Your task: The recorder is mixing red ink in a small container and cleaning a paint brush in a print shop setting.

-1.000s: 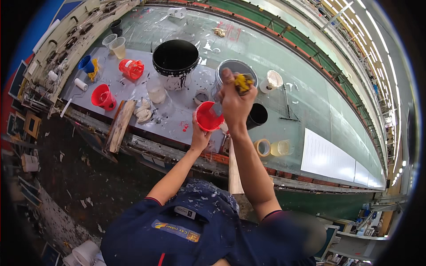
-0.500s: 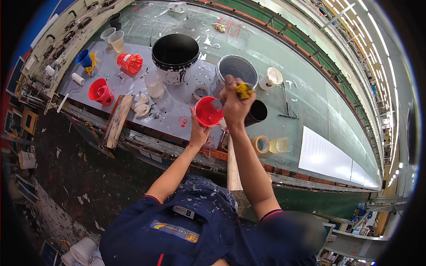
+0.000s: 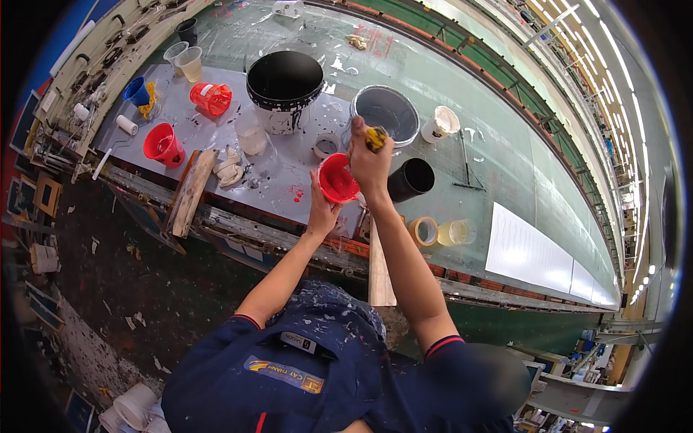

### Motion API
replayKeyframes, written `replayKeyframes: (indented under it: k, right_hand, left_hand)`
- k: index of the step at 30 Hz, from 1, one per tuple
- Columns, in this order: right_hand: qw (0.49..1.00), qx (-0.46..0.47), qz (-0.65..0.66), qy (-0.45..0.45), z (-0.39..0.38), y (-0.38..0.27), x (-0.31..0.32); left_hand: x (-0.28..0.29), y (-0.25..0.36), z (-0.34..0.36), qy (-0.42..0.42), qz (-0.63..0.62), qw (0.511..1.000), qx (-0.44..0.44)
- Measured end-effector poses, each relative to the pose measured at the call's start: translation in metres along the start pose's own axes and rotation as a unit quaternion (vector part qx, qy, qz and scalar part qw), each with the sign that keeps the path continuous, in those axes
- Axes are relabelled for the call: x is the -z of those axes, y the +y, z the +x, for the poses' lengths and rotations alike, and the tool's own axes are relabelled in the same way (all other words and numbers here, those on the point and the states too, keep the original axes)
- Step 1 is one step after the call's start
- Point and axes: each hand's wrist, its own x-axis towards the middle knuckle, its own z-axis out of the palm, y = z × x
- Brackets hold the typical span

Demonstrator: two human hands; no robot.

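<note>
— What have you got in your hands?

— A small red cup [image 3: 338,177], wet with red paint inside. My left hand [image 3: 323,211] grips it from below and the side, fingers wrapped closed around its wall, and holds it tilted just above the near edge of the grey worktop [image 3: 216,141]. My right hand [image 3: 370,160] is right above the cup, closed in a fist around a yellow, paint-stained thing [image 3: 375,137]; it is too small and too covered by my fingers for me to say what it is.

— What sits closest to the cup?

— Just beside it, to my right, a black cylinder [image 3: 411,179] lies on its side with its open mouth facing me. Behind my right hand stands a grey bucket [image 3: 385,114], and near that a little white pot [image 3: 440,124]. On the worktop under the cup there are red paint spots [image 3: 297,193].

— And farther out?

— To my left, a big black bucket [image 3: 284,81] with white drips on its wall, a clear plastic cup [image 3: 250,133] in front of it, and a small round tin [image 3: 326,145]. Farther left are two more red cups [image 3: 162,145], one of them tipped over, a blue cup [image 3: 136,92], and a wooden plank [image 3: 190,192] lying across the table's front edge. To my right, a roll of tape [image 3: 423,232] and a clear yellowish container [image 3: 456,232] rest on the green surface.
</note>
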Motion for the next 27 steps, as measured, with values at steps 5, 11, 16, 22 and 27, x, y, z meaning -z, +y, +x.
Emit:
replayKeyframes:
  k: [5, 11, 16, 22, 27]
  right_hand:
    - [0.990, 0.013, 0.140, -0.031, 0.003, -0.065, -0.009]
    - [0.984, 0.011, 0.178, 0.006, -0.011, -0.017, -0.009]
    - [0.985, -0.023, 0.169, -0.026, -0.003, -0.046, -0.010]
    - [0.978, -0.007, 0.206, 0.032, -0.006, -0.017, -0.007]
    - [0.979, 0.004, 0.205, -0.010, 0.010, -0.056, -0.003]
  left_hand:
    - [0.009, -0.003, 0.001, 0.018, -0.012, 1.000, -0.002]
    - [0.005, -0.002, 0.002, 0.002, -0.046, 0.999, 0.013]
    - [0.009, -0.006, 0.001, 0.025, -0.021, 0.999, -0.012]
    - [0.003, 0.003, 0.002, 0.015, -0.039, 0.999, -0.008]
    - [0.005, -0.004, -0.004, 0.029, -0.089, 0.995, -0.016]
